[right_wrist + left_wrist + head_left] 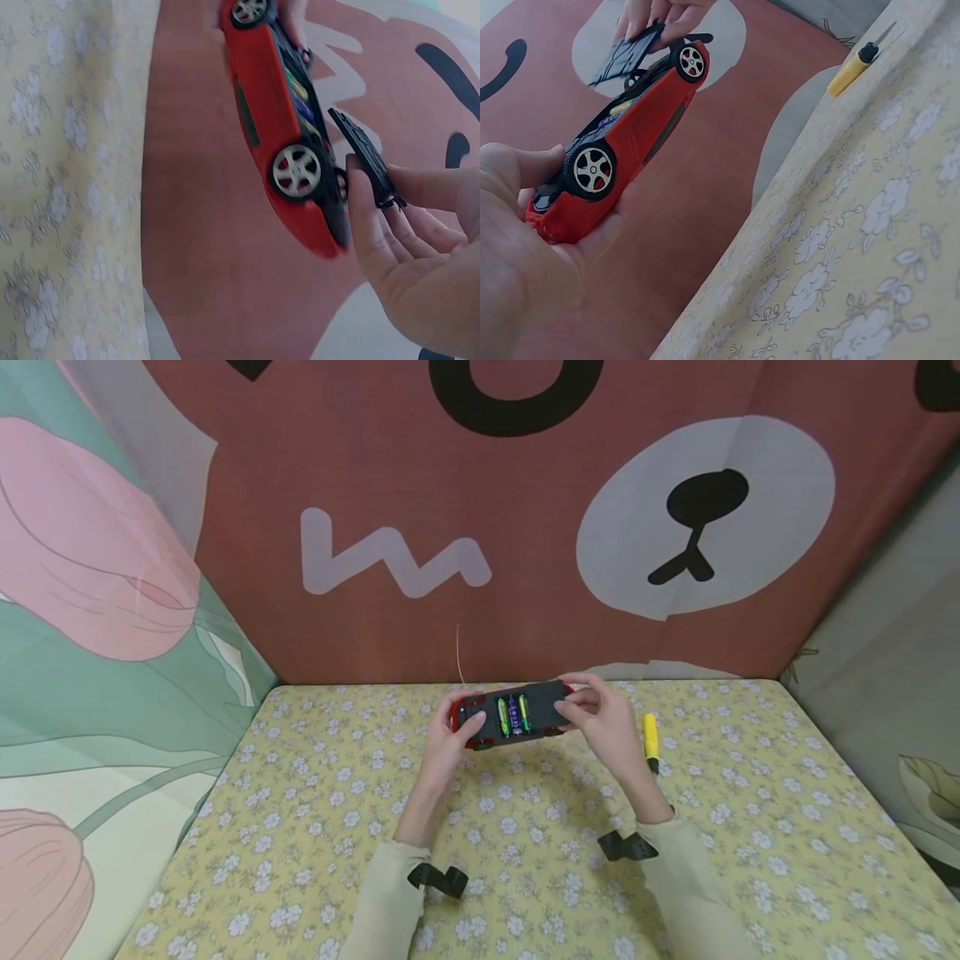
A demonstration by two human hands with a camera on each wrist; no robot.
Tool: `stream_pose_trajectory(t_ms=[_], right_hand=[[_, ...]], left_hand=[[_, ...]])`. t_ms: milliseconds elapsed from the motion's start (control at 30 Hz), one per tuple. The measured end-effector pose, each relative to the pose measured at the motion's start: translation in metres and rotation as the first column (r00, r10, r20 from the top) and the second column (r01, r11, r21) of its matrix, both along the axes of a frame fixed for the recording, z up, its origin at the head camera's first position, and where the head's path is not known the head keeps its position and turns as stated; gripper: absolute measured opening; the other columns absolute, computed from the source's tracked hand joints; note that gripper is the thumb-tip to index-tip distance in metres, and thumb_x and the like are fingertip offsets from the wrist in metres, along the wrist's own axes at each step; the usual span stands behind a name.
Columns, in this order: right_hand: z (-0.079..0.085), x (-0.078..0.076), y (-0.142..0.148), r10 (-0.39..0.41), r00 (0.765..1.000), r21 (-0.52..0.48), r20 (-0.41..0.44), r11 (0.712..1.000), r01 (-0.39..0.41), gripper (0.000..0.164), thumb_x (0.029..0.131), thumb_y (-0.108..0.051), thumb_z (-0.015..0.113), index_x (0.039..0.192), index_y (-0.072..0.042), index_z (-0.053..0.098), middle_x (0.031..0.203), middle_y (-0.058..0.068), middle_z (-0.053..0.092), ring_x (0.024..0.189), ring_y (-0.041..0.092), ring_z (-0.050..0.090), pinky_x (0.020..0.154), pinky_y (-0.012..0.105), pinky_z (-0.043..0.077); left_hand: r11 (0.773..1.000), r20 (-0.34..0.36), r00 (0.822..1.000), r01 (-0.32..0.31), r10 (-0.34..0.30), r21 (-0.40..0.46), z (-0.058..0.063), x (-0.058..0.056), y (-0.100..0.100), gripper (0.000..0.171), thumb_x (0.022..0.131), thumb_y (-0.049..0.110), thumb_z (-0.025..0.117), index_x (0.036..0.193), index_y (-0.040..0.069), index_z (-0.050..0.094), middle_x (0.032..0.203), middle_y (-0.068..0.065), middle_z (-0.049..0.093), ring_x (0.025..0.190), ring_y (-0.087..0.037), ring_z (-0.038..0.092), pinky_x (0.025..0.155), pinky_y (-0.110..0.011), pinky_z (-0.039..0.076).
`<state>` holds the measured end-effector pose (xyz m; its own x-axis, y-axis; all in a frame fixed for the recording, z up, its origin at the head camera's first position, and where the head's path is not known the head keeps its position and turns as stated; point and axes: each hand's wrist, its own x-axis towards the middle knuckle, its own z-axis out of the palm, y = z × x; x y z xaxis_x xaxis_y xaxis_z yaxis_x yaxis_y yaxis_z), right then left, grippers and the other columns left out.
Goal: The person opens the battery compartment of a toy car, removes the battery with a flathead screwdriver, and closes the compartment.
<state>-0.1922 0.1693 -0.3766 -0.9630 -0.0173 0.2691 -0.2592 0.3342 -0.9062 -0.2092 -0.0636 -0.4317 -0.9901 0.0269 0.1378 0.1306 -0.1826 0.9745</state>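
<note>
A red toy car [654, 127] is held upside down above the table, its black underside facing up. My left hand [442, 747] grips one end, thumb on the underside and fingers beneath the body. Green-yellow and purple batteries [514, 715] lie side by side in the uncovered compartment. At the car's other end my right hand [611, 735] pinches a black battery cover [365, 156] between thumb and fingers. In both wrist views the cover is tilted and apart from the compartment.
A yellow screwdriver [651, 737] with a black collar lies on the table to the right of my right hand. The flowered tablecloth [315, 860] covers the table. Printed cloth [525, 610] hangs behind it and at both sides. A thin pale strand [459, 653] shows behind the car.
</note>
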Motion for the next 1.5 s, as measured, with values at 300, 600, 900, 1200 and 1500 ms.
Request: stream_pose_trajectory(t_ms=[300, 600, 900, 1200, 1500], right_hand=[[0.004, -0.004, 0.021, -0.064, 0.998, -0.018, -0.024, 0.998, 0.064, 0.035, 0.099, -0.012, 0.071, 0.132, -0.003, 0.066, 0.098, 0.021, 0.073, 0.075, 0.009, 0.069, 0.072, 0.028, 0.06], [0.003, -0.007, 0.036, -0.102, 0.995, -0.055, -0.013, 0.993, 0.101, 0.034, 0.099, -0.014, 0.072, 0.131, -0.002, 0.067, 0.097, 0.017, 0.072, 0.075, 0.009, 0.068, 0.071, 0.026, 0.06], [-0.005, -0.015, 0.05, -0.207, 0.978, -0.061, 0.016, 0.976, 0.208, 0.031, 0.1, -0.012, 0.07, 0.128, 0.001, 0.068, 0.085, -0.003, 0.072, 0.075, 0.006, 0.067, 0.068, 0.024, 0.059], [-0.015, -0.02, 0.06, -0.265, 0.959, -0.049, 0.104, 0.961, 0.271, 0.031, 0.101, -0.014, 0.069, 0.127, 0.003, 0.068, 0.083, -0.001, 0.071, 0.072, 0.005, 0.065, 0.066, 0.022, 0.057], [-0.034, -0.028, 0.067, -0.263, 0.948, -0.029, 0.179, 0.962, 0.273, 0.033, 0.104, -0.016, 0.065, 0.127, 0.007, 0.067, 0.108, 0.02, 0.072, 0.073, 0.002, 0.065, 0.069, 0.024, 0.059]], left_hand=[[1.0, 0.013, 1.0, -0.015, 0.014, 0.028, 0.001, 0.0, -0.001, 0.043, 0.099, 0.003, 0.065, 0.14, 0.0, 0.054, 0.138, -0.016, 0.056, 0.117, -0.03, 0.061, 0.085, -0.032, 0.059], [0.998, 0.017, 1.0, -0.015, 0.014, 0.06, 0.0, -0.002, -0.004, 0.043, 0.099, 0.002, 0.064, 0.141, -0.001, 0.053, 0.14, -0.017, 0.055, 0.119, -0.031, 0.06, 0.085, -0.032, 0.058], [0.998, 0.027, 0.999, -0.03, 0.029, 0.054, 0.001, -0.003, -0.006, 0.043, 0.098, 0.001, 0.065, 0.139, 0.001, 0.054, 0.142, -0.017, 0.055, 0.122, -0.033, 0.059, 0.087, -0.032, 0.058], [0.996, 0.029, 0.999, -0.046, 0.044, 0.071, 0.001, -0.002, -0.008, 0.042, 0.098, 0.001, 0.065, 0.139, 0.001, 0.055, 0.14, -0.016, 0.057, 0.119, -0.028, 0.06, 0.084, -0.03, 0.058], [0.997, 0.034, 0.999, -0.04, 0.038, 0.067, 0.002, -0.002, -0.008, 0.045, 0.097, 0.001, 0.066, 0.14, 0.0, 0.054, 0.14, -0.015, 0.056, 0.119, -0.03, 0.059, 0.082, -0.032, 0.059]])
